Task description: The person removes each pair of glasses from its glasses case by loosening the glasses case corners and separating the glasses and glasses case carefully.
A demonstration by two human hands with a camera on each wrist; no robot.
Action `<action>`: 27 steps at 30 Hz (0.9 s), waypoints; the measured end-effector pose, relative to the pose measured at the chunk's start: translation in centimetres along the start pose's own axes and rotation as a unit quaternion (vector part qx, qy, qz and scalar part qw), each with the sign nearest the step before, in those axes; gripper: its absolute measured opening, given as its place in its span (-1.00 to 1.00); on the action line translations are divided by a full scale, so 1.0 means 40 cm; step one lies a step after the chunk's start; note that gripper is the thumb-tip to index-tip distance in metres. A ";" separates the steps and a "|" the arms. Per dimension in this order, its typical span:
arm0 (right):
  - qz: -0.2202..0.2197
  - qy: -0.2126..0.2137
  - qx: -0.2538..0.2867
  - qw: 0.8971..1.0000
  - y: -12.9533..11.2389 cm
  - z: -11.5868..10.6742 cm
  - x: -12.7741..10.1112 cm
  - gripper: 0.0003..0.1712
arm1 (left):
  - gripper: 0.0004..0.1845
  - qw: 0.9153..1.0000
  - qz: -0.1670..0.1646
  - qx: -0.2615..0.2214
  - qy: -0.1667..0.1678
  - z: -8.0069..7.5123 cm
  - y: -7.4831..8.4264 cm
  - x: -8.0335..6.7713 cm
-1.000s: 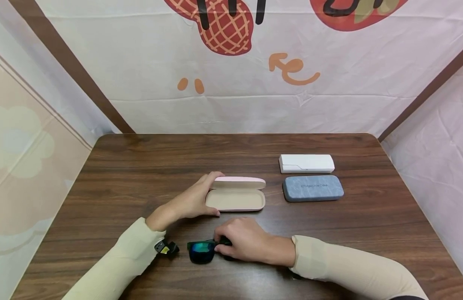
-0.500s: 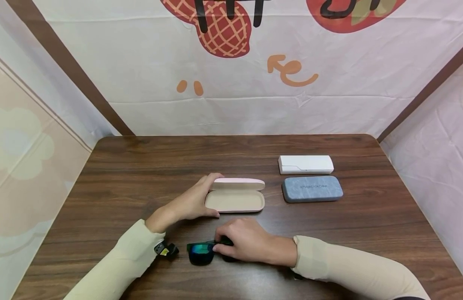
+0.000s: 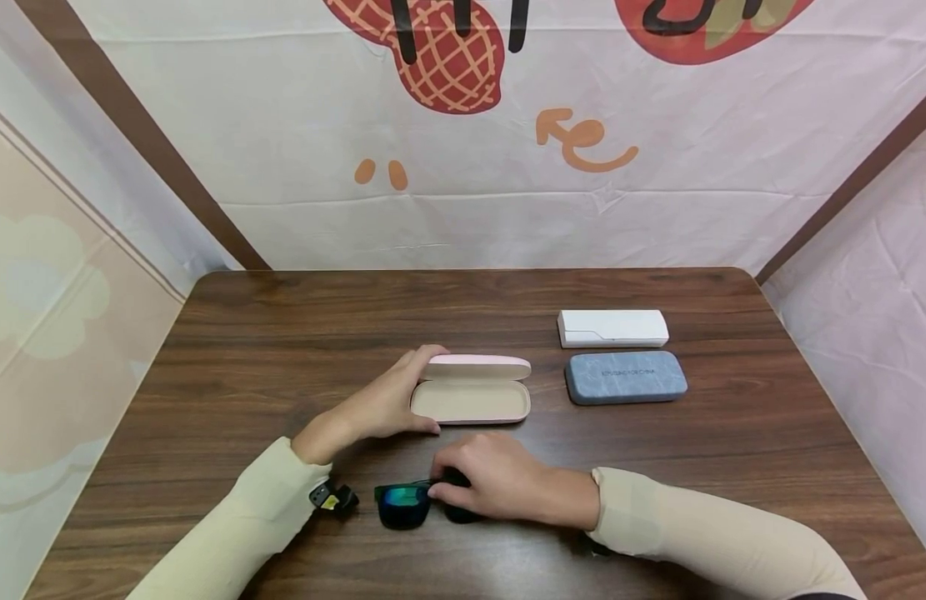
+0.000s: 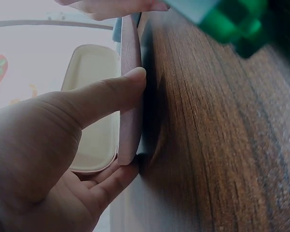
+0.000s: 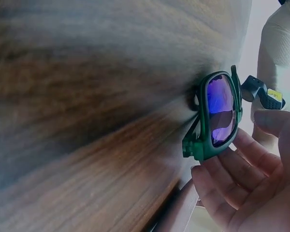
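Note:
An open pink glasses case (image 3: 472,400) with a cream inside lies at the table's middle. My left hand (image 3: 416,390) grips its left end; in the left wrist view the thumb (image 4: 106,94) presses on the pink shell (image 4: 130,101) and the fingers curl under it. Nearer to me, green-framed sunglasses (image 3: 402,503) with mirrored lenses lie folded on the table. My right hand (image 3: 440,492) holds their right half, which it hides. In the right wrist view the fingers (image 5: 241,159) touch the frame beside one purple-blue lens (image 5: 220,113).
A shut white case (image 3: 613,327) and a shut grey case (image 3: 625,377) lie one behind the other to the right of the pink one. The dark wood table (image 3: 230,350) is walled by printed cloth behind and at both sides.
My right hand has shifted a little on the sunglasses. The sunglasses, the pink case and my left hand stay where they were.

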State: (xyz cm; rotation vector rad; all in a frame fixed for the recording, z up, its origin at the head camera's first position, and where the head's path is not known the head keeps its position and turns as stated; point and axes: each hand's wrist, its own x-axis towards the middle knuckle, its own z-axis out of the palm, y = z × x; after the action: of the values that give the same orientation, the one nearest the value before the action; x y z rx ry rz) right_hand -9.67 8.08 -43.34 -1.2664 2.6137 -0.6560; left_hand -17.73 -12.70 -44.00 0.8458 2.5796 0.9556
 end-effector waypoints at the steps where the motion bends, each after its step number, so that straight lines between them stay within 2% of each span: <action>1: -0.002 0.000 0.000 1.000 0.001 -0.001 0.000 -0.86 | 0.09 1.000 0.001 0.000 0.000 0.000 0.000 0.000; 14: -0.053 0.033 -0.007 0.998 0.016 -0.025 -0.020 -0.74 | 0.07 1.000 0.006 -0.003 -0.001 -0.002 -0.001 0.006; 23: -0.079 0.029 0.007 0.996 0.042 -0.051 -0.038 -0.63 | 0.07 1.000 0.002 -0.002 -0.005 -0.002 -0.001 0.003; 27: -0.110 0.026 -0.013 0.994 0.052 -0.062 -0.047 -0.55 | 0.06 1.000 0.001 -0.001 -0.006 0.000 -0.002 0.002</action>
State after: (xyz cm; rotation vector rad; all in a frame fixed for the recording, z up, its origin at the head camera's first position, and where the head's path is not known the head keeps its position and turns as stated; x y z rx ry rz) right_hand -10.76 11.45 -42.15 -1.5806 2.5530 -0.7010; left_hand -17.83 -12.73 -44.05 0.8508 2.5680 0.9498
